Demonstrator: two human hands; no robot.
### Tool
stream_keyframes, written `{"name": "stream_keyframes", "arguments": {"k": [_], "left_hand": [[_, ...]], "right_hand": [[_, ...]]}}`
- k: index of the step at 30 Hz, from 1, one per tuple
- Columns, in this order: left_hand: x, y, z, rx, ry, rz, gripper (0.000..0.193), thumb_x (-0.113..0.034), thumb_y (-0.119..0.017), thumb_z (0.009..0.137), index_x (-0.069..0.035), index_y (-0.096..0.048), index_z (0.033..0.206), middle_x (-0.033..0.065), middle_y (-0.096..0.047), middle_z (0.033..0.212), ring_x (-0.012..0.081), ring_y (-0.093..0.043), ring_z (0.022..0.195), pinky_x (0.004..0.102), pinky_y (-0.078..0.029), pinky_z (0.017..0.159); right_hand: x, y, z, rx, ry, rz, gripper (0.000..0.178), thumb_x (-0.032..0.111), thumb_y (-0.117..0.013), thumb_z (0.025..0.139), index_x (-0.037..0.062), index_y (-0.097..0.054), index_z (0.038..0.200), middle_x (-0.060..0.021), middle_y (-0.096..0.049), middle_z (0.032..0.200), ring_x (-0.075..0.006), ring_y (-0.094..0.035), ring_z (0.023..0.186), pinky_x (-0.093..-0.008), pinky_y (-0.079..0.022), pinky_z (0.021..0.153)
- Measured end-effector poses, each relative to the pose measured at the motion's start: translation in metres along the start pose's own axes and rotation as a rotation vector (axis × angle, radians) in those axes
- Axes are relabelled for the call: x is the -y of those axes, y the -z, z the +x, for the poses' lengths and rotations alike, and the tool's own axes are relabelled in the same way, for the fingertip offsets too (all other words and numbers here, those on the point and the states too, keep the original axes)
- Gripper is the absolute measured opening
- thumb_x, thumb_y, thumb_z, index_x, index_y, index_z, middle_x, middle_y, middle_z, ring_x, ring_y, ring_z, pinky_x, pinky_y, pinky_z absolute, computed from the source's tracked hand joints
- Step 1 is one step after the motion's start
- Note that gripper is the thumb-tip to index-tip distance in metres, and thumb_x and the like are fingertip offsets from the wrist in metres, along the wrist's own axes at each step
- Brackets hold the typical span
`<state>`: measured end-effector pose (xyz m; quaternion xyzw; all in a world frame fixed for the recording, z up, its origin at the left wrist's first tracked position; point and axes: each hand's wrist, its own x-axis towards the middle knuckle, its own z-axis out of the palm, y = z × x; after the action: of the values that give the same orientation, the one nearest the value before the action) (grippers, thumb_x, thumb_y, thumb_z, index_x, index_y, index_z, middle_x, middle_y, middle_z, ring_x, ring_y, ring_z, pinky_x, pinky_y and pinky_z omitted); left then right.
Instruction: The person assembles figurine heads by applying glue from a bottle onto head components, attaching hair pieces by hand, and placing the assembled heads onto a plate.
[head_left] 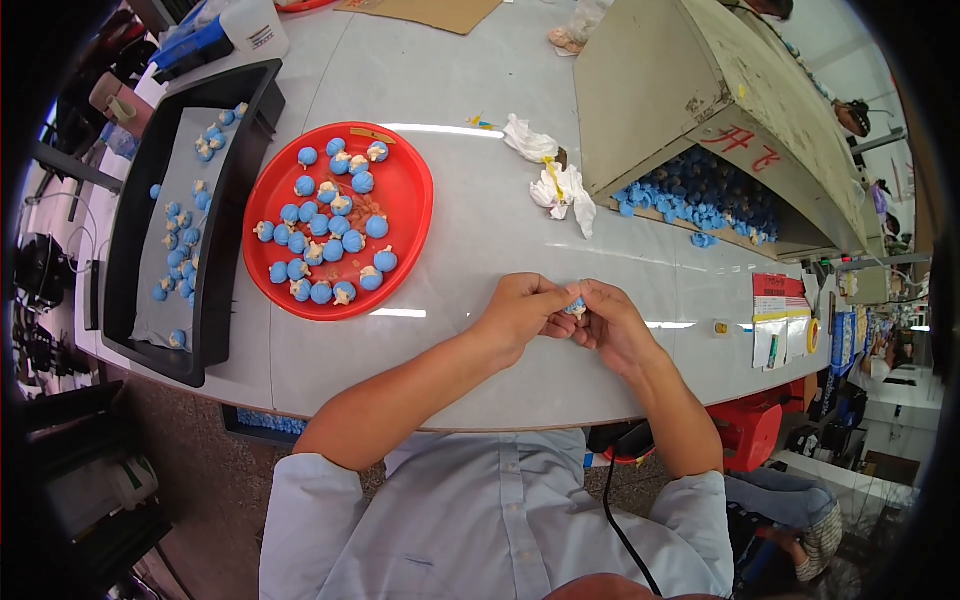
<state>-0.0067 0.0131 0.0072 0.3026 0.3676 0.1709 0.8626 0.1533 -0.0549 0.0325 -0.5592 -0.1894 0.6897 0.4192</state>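
Note:
My left hand point(517, 312) and my right hand point(618, 322) meet over the front of the table, fingers closed around one small blue-and-cream ball-shaped piece point(575, 308). The fingertips cover much of it. To the left is a round red tray point(424, 205), with several similar blue balls point(339, 225) with cream-coloured tips lying in it. Further left, a black bin point(222, 250) lined with a pale sheet holds more of these pieces.
A large beige metal housing point(650, 95) stands at the right rear, with many blue pieces point(680, 205) under its open front. Crumpled white tissues point(565, 195) lie beside it. Leaflets point(780, 320) and a yellow tape roll point(813, 333) sit at the right. Cardboard point(430, 12) lies at the back.

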Motion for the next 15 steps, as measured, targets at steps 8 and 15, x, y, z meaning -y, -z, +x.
{"name": "stream_keyframes", "arguments": {"k": [8, 15], "left_hand": [[0.0002, -0.0004, 0.0004, 0.0, -0.002, 0.013, 0.025, -0.024, -0.067, 0.091, -0.001, -0.059, 0.087, 0.0116, -0.067, 0.083, 0.0158, -0.065, 0.068, 0.0289, -0.054, 0.065], [0.0008, -0.0014, -0.0009, 0.003, -0.02, 0.015, 0.024, -0.024, -0.067, 0.091, -0.003, -0.058, 0.086, 0.0105, -0.067, 0.082, 0.0147, -0.064, 0.068, 0.0283, -0.054, 0.066]], "right_hand": [[-0.0021, 0.0034, 0.0011, 0.004, 0.005, 0.021, 0.027, 0.035, -0.055, 0.097, 0.0095, -0.058, 0.089, 0.0009, -0.053, 0.07, -0.0081, -0.051, 0.057, -0.0202, -0.034, 0.047], [-0.0029, 0.005, 0.0013, 0.002, 0.005, 0.014, 0.028, 0.037, -0.056, 0.097, 0.0096, -0.057, 0.088, 0.0009, -0.053, 0.069, -0.0082, -0.051, 0.057, -0.0202, -0.034, 0.046]]}}
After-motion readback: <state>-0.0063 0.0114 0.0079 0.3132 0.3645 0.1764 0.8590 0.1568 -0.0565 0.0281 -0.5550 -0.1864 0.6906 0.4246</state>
